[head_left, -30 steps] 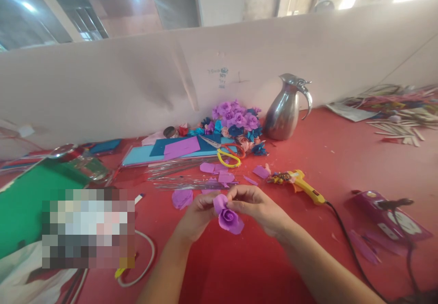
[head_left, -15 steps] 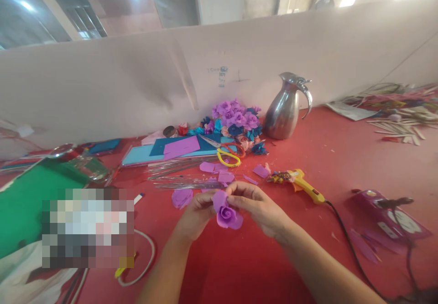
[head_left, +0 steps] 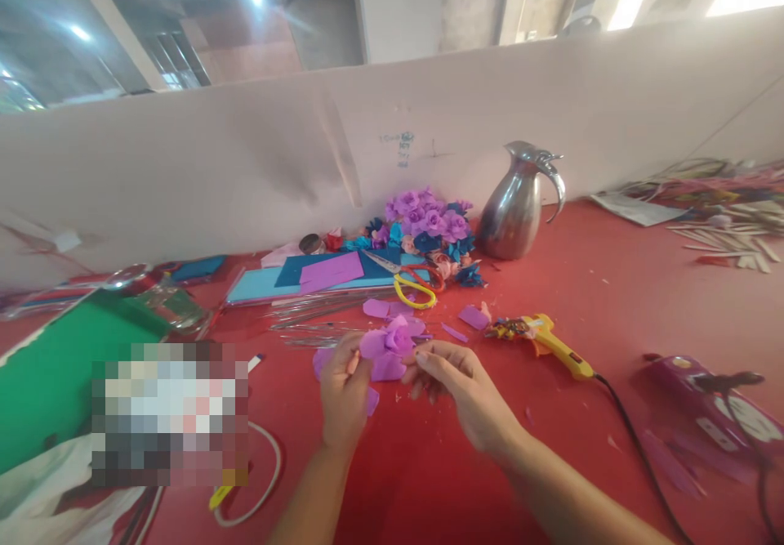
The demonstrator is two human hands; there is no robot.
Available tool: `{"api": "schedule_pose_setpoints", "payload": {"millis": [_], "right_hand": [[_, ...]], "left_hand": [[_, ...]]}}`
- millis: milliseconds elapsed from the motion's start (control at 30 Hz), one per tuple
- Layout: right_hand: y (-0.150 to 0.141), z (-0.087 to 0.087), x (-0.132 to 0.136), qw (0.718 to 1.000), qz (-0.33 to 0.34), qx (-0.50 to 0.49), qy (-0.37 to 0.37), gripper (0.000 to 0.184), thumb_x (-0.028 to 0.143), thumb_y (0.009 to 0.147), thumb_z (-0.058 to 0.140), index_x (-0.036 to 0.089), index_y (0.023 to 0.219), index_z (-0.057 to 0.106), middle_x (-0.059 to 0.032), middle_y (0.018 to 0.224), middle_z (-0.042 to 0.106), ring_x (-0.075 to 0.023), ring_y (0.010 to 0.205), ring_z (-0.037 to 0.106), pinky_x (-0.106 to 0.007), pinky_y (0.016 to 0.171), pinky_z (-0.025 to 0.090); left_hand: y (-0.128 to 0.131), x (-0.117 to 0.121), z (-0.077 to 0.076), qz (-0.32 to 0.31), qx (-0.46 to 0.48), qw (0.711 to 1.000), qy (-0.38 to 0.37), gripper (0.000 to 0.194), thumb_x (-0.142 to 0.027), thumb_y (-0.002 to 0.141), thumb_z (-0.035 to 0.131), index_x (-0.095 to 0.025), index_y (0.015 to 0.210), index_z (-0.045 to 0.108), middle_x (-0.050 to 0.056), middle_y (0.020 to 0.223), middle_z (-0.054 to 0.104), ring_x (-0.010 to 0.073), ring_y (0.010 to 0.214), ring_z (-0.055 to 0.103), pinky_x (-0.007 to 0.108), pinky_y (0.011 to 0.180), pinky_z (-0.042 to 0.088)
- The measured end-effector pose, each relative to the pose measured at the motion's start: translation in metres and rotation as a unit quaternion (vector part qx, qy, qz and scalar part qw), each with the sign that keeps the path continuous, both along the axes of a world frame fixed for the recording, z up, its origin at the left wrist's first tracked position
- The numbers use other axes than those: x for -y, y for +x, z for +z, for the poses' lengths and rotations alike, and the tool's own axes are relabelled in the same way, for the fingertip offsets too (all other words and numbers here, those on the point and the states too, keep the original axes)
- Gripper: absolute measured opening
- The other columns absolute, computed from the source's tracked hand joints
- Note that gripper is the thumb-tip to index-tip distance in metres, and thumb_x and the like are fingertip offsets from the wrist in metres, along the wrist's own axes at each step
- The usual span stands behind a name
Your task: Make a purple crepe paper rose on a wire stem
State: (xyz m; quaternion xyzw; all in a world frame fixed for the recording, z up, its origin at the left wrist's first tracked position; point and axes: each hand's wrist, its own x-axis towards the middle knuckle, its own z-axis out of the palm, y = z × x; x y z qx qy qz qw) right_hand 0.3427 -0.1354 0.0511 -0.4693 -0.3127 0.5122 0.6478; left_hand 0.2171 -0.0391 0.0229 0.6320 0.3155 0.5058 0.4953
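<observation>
A purple paper flower [head_left: 399, 336] with a curled centre and spread outer petals is held above the red table. My left hand [head_left: 344, 398] is closed around its underside, thumb toward me, and a purple petal [head_left: 372, 401] shows below that hand. My right hand [head_left: 469, 386] pinches at the flower's right edge; its lower fingers are curled and slightly blurred. Loose purple petals [head_left: 376, 308] lie just beyond the hands, next to thin metal wires [head_left: 306, 337]. Yellow-and-red-handled scissors [head_left: 415, 290] rest on coloured sheets [head_left: 251, 285].
Finished paper flowers [head_left: 429, 216] are heaped by the white partition [head_left: 245, 153], beside a steel jug [head_left: 511, 206]. To the right lie a yellow glue gun [head_left: 560, 347] with its black cord and a purple power strip [head_left: 704, 402]. A green sheet [head_left: 67, 373] and a white cable [head_left: 275, 463] lie left.
The flower has turned from facing me to tilting upward and moved slightly away. My left hand has rotated beneath it, and my right fingers have shifted from its top to its right edge.
</observation>
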Motion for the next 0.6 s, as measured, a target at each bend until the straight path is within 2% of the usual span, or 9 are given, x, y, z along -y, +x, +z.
{"api": "schedule_pose_setpoints", "payload": {"millis": [200, 367, 467, 600], "right_hand": [[0.0012, -0.0012, -0.0017, 1.000, -0.014, -0.014, -0.014, 0.033, 0.049, 0.072, 0.066, 0.016, 0.069, 0.065, -0.0042, 0.064, 0.068, -0.0113, 0.052, 0.057, -0.023, 0.053, 0.039], [0.0016, -0.0035, -0.0045, 0.998, -0.041, -0.028, -0.034, 0.024, 0.040, 0.068, 0.068, 0.016, 0.067, 0.064, -0.0029, 0.061, 0.067, -0.0116, 0.051, 0.057, -0.024, 0.055, 0.042], [0.0018, -0.0045, -0.0061, 0.997, -0.051, -0.023, -0.045, 0.021, 0.036, 0.068, 0.067, 0.016, 0.067, 0.064, -0.0020, 0.060, 0.066, -0.0112, 0.051, 0.057, -0.024, 0.055, 0.041], [0.0014, -0.0056, -0.0068, 0.997, -0.046, -0.048, -0.049, 0.022, 0.037, 0.068, 0.069, 0.016, 0.066, 0.063, -0.0013, 0.059, 0.065, -0.0109, 0.051, 0.057, -0.023, 0.055, 0.041]], "left_hand": [[-0.0025, 0.0013, -0.0049, 0.009, -0.038, 0.995, 0.091, 0.011, -0.018, 0.076, 0.063, -0.024, 0.081, 0.071, 0.001, 0.082, 0.065, 0.0173, 0.081, 0.058, 0.028, 0.076, 0.045], [-0.0042, 0.0018, -0.0055, -0.009, -0.088, 0.983, 0.159, 0.018, -0.019, 0.081, 0.058, -0.026, 0.090, 0.071, 0.002, 0.089, 0.067, 0.0183, 0.086, 0.059, 0.029, 0.080, 0.044], [-0.0034, 0.0031, -0.0036, -0.005, -0.131, 0.974, 0.186, 0.022, -0.021, 0.084, 0.054, -0.026, 0.097, 0.072, 0.004, 0.089, 0.067, 0.0190, 0.085, 0.059, 0.028, 0.079, 0.044], [-0.0007, 0.0058, -0.0029, 0.020, -0.142, 0.970, 0.197, 0.020, -0.022, 0.083, 0.054, -0.023, 0.091, 0.072, 0.004, 0.084, 0.065, 0.0187, 0.079, 0.058, 0.027, 0.074, 0.045]]}}
